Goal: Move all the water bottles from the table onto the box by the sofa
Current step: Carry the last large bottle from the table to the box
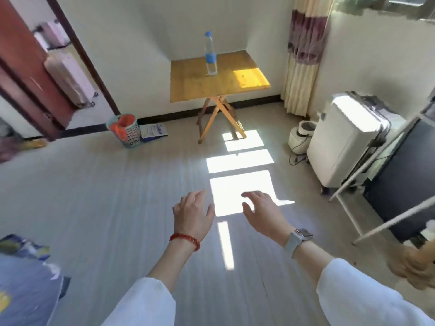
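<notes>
One bottle [211,54] stands upright on the bench [219,83], upper centre of frame. My left hand [194,214] and right hand [263,211], lower centre, are open and empty. That bottle remains; box and sofa unseen.

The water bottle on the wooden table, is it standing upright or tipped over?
Upright. The water bottle stands on its base on the table, blue cap at the top.
</notes>
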{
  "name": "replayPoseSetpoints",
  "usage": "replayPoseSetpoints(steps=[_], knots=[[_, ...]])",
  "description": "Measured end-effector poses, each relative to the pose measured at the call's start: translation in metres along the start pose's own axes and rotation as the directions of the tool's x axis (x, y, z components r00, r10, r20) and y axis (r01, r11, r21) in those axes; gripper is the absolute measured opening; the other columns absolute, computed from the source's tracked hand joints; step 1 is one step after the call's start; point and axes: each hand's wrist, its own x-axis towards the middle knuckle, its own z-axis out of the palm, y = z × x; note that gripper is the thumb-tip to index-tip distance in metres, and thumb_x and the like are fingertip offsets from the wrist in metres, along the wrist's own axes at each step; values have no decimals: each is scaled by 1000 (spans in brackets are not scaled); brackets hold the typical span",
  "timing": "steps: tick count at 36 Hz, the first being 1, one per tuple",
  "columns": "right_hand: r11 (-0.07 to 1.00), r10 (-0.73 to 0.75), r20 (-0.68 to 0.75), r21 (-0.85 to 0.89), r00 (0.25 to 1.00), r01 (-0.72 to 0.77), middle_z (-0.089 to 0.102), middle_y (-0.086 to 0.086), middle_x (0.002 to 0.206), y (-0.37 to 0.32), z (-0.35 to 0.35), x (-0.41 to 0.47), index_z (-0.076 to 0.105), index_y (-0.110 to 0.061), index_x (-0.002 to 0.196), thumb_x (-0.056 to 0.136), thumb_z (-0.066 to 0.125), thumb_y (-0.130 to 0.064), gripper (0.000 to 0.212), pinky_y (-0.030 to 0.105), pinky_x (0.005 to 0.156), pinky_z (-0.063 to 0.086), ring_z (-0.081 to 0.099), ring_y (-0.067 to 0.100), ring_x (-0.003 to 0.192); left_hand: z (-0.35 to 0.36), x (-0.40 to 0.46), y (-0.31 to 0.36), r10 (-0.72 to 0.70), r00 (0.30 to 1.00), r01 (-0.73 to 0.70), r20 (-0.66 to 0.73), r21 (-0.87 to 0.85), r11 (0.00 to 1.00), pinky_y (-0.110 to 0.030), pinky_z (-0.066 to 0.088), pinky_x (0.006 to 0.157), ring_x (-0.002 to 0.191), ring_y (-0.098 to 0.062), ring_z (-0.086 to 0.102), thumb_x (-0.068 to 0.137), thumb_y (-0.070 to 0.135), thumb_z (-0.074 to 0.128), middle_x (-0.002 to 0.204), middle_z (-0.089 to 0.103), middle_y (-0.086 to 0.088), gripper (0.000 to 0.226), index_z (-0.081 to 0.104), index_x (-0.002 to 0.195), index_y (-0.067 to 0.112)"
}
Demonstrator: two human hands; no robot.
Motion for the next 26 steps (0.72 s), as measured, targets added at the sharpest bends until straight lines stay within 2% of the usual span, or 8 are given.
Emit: replayPoseSetpoints(steps=[5,11,19,26], knots=[[990,-142,40,0,989,142,51,5,133,-28,24,112,48,-15,128,94,41,-26,36,36,101,37,43,26,124,-14,82,-66,-172,984,173,-53,6,985,-40,32,102,121,-22,43,89,35,48,130,51,-3,40,48,126,18],[976,-215,51,35,975,213,53,9,130,-62,49,259,51,-13,125,93,43,-24,35,38,101,39,47,30,120,-20,214,-132,-264,959,264,-103,-14,964,-41,32,100,121,-25,42,89,33,49,130,51,-5,39,49,125,17],[987,-149,70,78,986,144,55,7,128,-101,53,446,52,-12,124,94,43,-24,33,31,98,40,50,24,118,-30,406,-185,-216,973,210,-77,-74,975,-42,33,99,121,-26,43,89,30,50,129,53,-6,37,50,123,15],[991,-38,53,132,998,30,54,8,129,-92,55,590,51,-12,124,94,44,-22,33,28,93,41,55,24,113,-19,560,-209,-145,988,134,-59,-152,979,-37,38,95,116,-25,44,88,27,53,123,55,-6,33,54,118,14]])
